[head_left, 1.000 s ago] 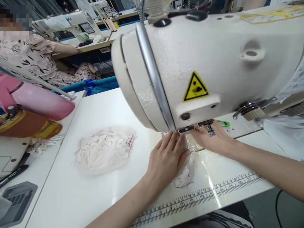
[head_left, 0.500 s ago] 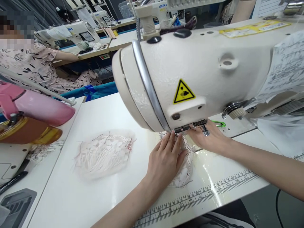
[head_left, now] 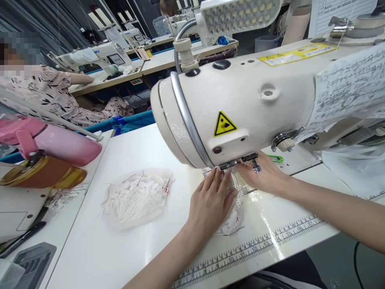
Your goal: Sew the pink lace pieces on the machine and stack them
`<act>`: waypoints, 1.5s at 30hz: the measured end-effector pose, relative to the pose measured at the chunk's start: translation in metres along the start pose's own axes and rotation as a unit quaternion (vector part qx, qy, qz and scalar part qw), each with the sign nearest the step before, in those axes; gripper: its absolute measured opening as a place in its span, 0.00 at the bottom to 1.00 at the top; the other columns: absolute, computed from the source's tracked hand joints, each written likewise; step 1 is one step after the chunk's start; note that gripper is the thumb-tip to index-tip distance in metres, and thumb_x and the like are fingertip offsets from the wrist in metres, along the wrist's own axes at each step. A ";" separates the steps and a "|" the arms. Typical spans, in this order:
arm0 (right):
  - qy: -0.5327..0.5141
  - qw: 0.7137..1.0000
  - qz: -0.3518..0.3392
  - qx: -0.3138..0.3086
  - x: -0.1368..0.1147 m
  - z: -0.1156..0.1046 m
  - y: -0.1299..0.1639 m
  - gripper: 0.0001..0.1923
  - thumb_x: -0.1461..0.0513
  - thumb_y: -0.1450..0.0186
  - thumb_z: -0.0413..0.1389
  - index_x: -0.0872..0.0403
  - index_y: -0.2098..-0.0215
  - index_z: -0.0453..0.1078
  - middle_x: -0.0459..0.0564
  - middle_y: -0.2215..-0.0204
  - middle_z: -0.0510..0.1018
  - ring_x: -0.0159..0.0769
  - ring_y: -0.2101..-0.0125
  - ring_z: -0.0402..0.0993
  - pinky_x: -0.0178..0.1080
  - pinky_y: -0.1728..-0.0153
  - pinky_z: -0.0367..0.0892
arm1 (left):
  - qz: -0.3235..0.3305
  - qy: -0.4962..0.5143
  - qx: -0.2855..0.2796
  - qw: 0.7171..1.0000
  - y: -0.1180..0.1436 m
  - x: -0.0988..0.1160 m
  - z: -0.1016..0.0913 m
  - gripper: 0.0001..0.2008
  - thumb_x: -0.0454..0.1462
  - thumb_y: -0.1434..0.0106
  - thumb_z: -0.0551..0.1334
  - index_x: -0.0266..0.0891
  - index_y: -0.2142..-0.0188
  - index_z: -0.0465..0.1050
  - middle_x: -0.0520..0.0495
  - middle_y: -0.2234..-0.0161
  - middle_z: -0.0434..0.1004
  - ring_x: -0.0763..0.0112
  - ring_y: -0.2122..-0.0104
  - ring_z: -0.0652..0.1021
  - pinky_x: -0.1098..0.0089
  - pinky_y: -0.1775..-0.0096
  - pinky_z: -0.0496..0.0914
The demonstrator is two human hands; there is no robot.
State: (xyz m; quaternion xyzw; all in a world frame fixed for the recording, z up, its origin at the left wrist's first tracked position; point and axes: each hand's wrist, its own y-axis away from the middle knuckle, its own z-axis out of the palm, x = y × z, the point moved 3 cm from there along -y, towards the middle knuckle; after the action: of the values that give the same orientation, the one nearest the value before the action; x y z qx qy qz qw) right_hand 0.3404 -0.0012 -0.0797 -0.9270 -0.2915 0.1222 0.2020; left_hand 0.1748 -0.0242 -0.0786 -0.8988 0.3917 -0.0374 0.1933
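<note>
My left hand (head_left: 209, 200) lies on a white lace piece (head_left: 235, 220), its fingers stretched toward the sewing machine's needle area. The lace has a scalloped edge and loose dark threads. Over it stands the white sewing machine (head_left: 240, 96), whose head hides the fingertips in part. My right hand (head_left: 263, 173) is beside the needle area at the far side of the lace; its fingers are hidden behind the machine's parts. A second lace piece (head_left: 135, 200) on sheer pale fabric rests flat on the table to the left.
A small green tool (head_left: 276, 159) lies behind my right wrist. A printed ruler (head_left: 255, 251) runs along the table's front edge. At left are a pink bottle (head_left: 66, 142) and an amber container (head_left: 45, 172). Beyond sits a person (head_left: 45, 88) by other sewing machines.
The camera view has tilted up slightly, so the background and machine appear shifted. Both hands keep nearly the same place at the lace.
</note>
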 end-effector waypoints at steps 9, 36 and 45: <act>0.014 0.991 -0.105 0.077 -0.003 -0.013 0.003 0.15 0.72 0.39 0.45 0.53 0.65 0.71 0.47 0.71 0.76 0.32 0.72 0.65 0.36 0.68 0.57 | 0.022 0.027 -0.023 0.999 0.000 0.001 -0.025 0.19 0.42 0.33 0.55 0.34 0.46 0.67 0.38 0.47 0.72 0.56 0.46 0.72 0.58 0.51 0.72; -0.127 0.974 -0.164 -0.094 -0.004 -0.016 0.006 0.06 0.67 0.44 0.47 0.53 0.72 0.64 0.45 0.69 0.73 0.33 0.69 0.61 0.38 0.67 0.53 | 0.097 0.007 -0.041 0.994 0.039 0.014 -0.043 0.16 0.26 0.35 0.51 0.30 0.49 0.67 0.37 0.55 0.75 0.61 0.57 0.77 0.65 0.60 0.76; -0.125 0.968 -0.198 -0.093 -0.002 -0.015 0.006 0.12 0.52 0.37 0.52 0.53 0.68 0.66 0.47 0.67 0.73 0.34 0.67 0.62 0.39 0.66 0.55 | 0.012 0.113 -0.042 0.993 0.027 0.007 -0.051 0.11 0.31 0.32 0.52 0.39 0.54 0.69 0.45 0.59 0.77 0.66 0.60 0.77 0.67 0.61 0.72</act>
State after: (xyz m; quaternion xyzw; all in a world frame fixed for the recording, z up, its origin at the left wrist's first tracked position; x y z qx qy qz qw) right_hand 0.3467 -0.0112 -0.0683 -0.8428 -0.5022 0.1673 0.0973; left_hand 0.1503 -0.0624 -0.0419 -0.8912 0.4231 -0.1205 0.1105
